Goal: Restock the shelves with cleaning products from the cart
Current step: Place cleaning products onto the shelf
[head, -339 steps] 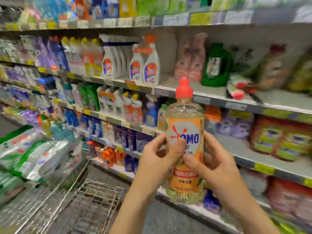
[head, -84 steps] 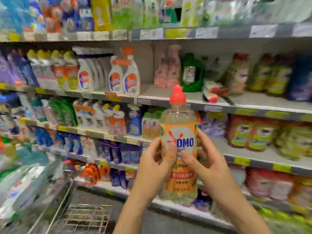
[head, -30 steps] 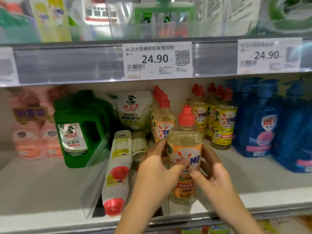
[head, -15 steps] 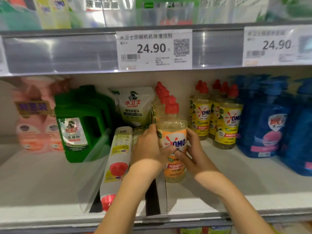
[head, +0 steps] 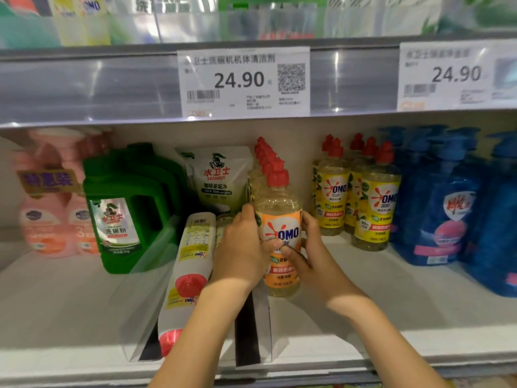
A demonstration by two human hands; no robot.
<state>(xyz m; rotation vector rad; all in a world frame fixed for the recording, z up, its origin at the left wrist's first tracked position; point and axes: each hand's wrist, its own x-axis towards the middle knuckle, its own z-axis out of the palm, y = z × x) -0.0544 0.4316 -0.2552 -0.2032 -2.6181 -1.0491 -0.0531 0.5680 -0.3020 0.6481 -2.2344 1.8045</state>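
An OMO bottle [head: 280, 217] with a red cap and orange label stands upright on the white shelf [head: 391, 303], at the front of a row of matching red-capped bottles [head: 265, 158]. My left hand [head: 243, 247] grips its left side, thumb across the label. My right hand [head: 310, 253] grips its right side, thumb on the label front. The bottle's base touches the shelf, as far as I can see.
Yellow-label OMO bottles [head: 372, 203] stand to the right, blue pump bottles [head: 447, 208] beyond. A fallen OMO bottle [head: 190, 270] lies left between clear dividers [head: 145, 289]. A green jug [head: 123, 208], a white pouch [head: 218, 177] and pink bottles [head: 50, 219] stand further left.
Both hands carried the OMO bottle from in front of the aisle onto this shelf and pushed it back against the row of matching bottles.
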